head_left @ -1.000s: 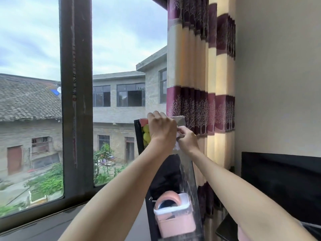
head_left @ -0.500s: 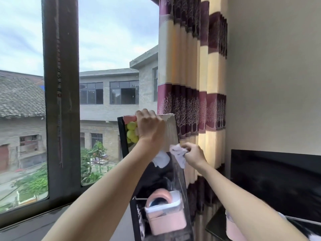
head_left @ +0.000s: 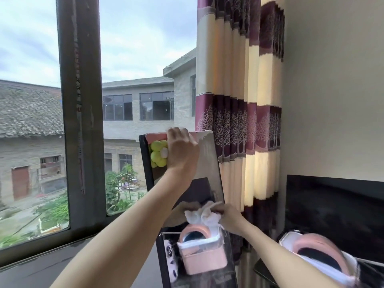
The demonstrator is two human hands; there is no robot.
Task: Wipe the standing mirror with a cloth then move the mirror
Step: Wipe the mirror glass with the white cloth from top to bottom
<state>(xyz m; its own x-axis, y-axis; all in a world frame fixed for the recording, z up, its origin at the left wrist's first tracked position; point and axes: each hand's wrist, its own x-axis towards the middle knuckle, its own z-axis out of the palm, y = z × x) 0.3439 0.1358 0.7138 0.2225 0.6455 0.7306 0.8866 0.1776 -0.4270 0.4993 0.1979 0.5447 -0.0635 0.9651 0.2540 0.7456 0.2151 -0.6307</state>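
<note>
Your left hand [head_left: 180,149] curls over the top edge of the standing mirror [head_left: 209,175]. Your right hand [head_left: 227,218] bunches the white cloth [head_left: 204,216] against the glass at mid-height. The mirror's right edge seems to touch the curtain [head_left: 239,113]; its left faces the window frame [head_left: 80,113].

Upright black-framed mirror [head_left: 209,167], crumpled white cloth [head_left: 204,217] against its glass.

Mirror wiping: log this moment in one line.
left hand grips mirror top | right hand presses cloth mid-glass | move: not yet
</note>
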